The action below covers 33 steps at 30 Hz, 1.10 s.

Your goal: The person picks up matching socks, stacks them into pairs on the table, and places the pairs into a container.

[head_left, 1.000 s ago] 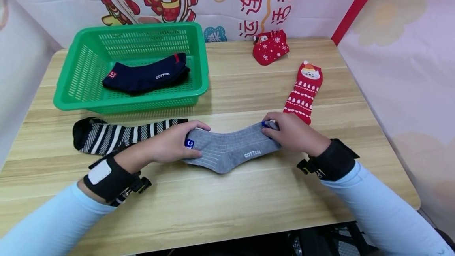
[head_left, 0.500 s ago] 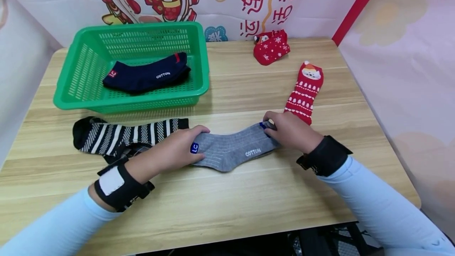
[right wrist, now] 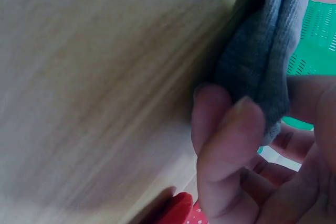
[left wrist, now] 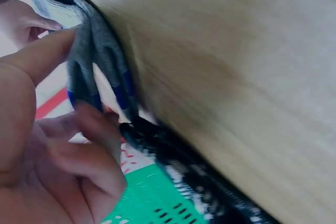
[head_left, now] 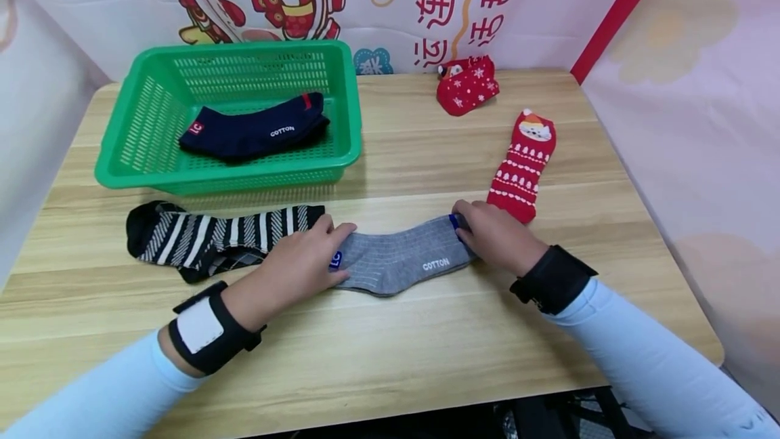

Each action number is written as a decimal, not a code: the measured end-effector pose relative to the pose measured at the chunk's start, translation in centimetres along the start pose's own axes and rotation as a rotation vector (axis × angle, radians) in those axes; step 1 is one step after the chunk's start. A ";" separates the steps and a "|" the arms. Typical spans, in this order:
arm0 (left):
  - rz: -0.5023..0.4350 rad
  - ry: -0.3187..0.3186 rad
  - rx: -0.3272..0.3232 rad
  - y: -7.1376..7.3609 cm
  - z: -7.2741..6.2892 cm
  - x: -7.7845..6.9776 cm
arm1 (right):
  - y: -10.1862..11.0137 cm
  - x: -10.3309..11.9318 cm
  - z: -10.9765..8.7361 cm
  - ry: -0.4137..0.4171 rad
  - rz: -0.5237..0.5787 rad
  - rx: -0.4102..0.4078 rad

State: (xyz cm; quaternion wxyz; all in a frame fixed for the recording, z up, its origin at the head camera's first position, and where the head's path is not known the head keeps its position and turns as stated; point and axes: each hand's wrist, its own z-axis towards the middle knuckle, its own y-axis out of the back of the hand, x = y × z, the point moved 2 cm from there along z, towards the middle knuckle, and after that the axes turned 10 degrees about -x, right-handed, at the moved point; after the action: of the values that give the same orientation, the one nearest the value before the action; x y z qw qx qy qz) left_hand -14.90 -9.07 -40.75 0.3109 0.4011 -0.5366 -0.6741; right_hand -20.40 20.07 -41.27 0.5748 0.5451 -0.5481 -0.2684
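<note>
A grey ribbed sock with "COTTON" lettering and blue marks lies lengthwise between my two hands. My left hand holds its left end, thumb and fingers at opposite edges. In the left wrist view, the grey sock hangs in two layers with blue ends by the curled fingers. My right hand pinches the other end at the blue mark. Seen from the right wrist, curled fingertips press into the grey cloth. Beside my left hand lies a black-and-white striped sock, partly over another dark patterned one.
A green plastic basket stands at the back left, holding navy socks. Just beyond my right hand is a red sock with a cat face. Another red sock, with snowflakes, sits by the back wall. The wooden table ends in front.
My left hand has shifted slightly right along with the left end of the grey sock. The striped socks are less covered now. My right hand stays at its end, its fingers slightly resettled.
</note>
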 end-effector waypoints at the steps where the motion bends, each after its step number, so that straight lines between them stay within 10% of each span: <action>1: 0.031 -0.028 -0.030 0.1 -0.1 -0.2 | -0.1 0.0 0.0 0.005 -0.002 -0.003; 7: 0.086 -0.184 -0.131 0.5 -0.6 -2.6 | 0.4 0.5 -0.8 0.037 -0.041 -0.117; 12: 0.021 -0.232 0.009 -0.4 -1.2 -3.9 | 0.5 3.7 -2.7 0.182 -0.017 -0.216; 19: -0.035 -0.182 0.238 -1.9 -2.1 -4.2 | -2.9 7.4 -4.1 0.384 -0.081 0.037; 33: 0.021 -0.231 0.313 -2.3 -2.2 -3.6 | -3.6 5.4 -3.5 0.285 -0.080 0.158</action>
State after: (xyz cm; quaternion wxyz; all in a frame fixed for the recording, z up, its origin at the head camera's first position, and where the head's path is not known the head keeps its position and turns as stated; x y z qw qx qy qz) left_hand -11.18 -6.52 -42.45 0.1884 0.3590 -0.6711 -0.6208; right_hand -14.73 15.38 -42.07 0.5911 0.6425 -0.4582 -0.1669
